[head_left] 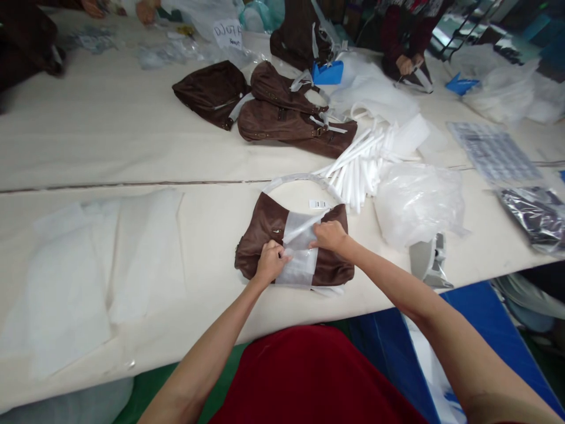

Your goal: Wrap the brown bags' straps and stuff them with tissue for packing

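A brown leather handbag [260,225] lies flat in front of me, its wrapped handle [304,176] arching away from me. Around the bag's middle goes a translucent white wrapping sheet [296,272], with a folded edge slanting across the top. My left hand [271,261] is closed, pinching the sheet's left side low on the bag. Higher up and to the right, my right hand [329,235] grips the sheet near its right edge with curled fingers. A white tag [318,204] shows beside the handle.
Several brown bags [282,121] lie at the back, next to a pile of white tubes [359,168]. Flat white sheets [145,259] are spread at left. A plastic bag [419,203] and a tape dispenser [429,262] stand at right. Across the table, a co-worker's hands [410,63] handle a bag.
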Available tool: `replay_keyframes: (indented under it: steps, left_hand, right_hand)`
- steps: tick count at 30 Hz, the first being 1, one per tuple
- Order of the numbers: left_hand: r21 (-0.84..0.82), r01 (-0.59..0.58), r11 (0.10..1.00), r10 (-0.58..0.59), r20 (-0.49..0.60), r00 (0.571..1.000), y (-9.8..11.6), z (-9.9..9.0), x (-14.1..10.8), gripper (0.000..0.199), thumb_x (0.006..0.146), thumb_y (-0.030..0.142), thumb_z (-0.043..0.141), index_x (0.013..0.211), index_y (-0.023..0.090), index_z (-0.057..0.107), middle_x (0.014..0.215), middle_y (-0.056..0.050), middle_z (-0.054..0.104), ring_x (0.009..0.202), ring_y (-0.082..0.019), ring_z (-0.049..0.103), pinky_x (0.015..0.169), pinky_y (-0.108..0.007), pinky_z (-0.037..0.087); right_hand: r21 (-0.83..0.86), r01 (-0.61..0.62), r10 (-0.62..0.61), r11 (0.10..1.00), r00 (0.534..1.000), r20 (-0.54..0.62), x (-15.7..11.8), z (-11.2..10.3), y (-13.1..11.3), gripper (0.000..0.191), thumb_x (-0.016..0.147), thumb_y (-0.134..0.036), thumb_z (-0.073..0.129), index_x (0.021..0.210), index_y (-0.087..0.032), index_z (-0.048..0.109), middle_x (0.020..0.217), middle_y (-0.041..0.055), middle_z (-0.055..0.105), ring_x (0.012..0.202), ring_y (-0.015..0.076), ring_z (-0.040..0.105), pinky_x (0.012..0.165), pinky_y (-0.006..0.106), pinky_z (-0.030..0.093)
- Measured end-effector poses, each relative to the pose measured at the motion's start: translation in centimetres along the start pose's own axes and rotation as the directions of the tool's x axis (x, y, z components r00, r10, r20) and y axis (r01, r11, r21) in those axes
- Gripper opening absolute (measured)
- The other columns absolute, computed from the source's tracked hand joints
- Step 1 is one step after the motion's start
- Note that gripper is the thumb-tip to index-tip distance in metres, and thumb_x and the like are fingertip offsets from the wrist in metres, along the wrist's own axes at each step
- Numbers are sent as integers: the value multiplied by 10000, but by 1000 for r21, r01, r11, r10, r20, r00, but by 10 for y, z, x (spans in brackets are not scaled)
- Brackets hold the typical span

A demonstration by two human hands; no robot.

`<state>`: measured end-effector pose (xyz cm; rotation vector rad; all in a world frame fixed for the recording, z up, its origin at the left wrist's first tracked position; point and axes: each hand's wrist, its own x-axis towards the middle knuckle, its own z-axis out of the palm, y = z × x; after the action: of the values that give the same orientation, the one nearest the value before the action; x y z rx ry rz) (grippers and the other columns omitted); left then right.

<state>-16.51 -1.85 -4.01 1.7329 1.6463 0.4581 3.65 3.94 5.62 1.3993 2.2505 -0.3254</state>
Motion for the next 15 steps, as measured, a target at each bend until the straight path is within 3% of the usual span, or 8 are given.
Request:
replay_keyframes:
  steps: [2,3,6,8,10,12,15]
  left_hand:
    - [3,3,1000,-3,-1,1000,1,-1,1,298,696,246,712,542,201,461,803,-19,517,865,-203,493,825,-327,446]
    - [9,3,1000,-3,-3,1000,2,-2,2,292,697,257,709,543,201,467,804,-21,521,867,-204,497,830,-329,447]
    - [45,-22,999,22,-4,1000,2,-3,3,246,711,278,673,554,205,497,792,-28,536,871,-212,514,841,-335,449]
    - [75,-47,996,47,2,999,1,-4,3,220,708,298,647,557,210,512,775,-32,548,856,-217,528,845,-341,453]
    - [97,-63,993,63,2,998,-2,-6,5,208,686,351,633,565,216,532,771,-40,566,843,-230,544,851,-357,458]
    - [103,-68,992,69,-6,998,-6,-6,10,228,669,426,599,581,221,554,785,-54,591,847,-252,561,862,-380,461]
    - [111,-71,991,69,21,997,-12,-7,21,312,647,530,541,587,225,566,808,-78,613,847,-281,577,873,-410,466]
  right_hand:
    - [87,-136,148,987,977,-154,-15,10,2,443,940,-507,530,1106,-104,613,1026,210,697,984,298,665,811,352,495]
    - [135,-133,163,982,955,-246,-23,19,-2,404,974,-479,472,1097,-122,616,1039,195,692,1000,288,653,826,357,487]
    - [163,150,-51,975,867,-495,-42,55,-29,387,1012,-413,396,1203,-148,602,1245,180,635,1204,290,547,987,438,421]
    - [120,306,-195,945,815,-545,-48,77,-49,454,998,-434,435,1336,-146,529,1406,170,542,1340,293,431,1094,513,328]
    - [111,328,-224,938,818,-530,-51,90,-61,524,985,-465,457,1400,-145,470,1488,156,466,1401,284,356,1140,564,258]
    - [141,283,-166,949,826,-539,-55,91,-63,550,985,-502,434,1431,-179,440,1536,132,406,1434,274,309,1154,598,219]
    - [239,202,-4,950,773,-635,-73,87,-49,523,986,-503,433,1450,-262,430,1571,93,356,1465,258,258,1177,591,162]
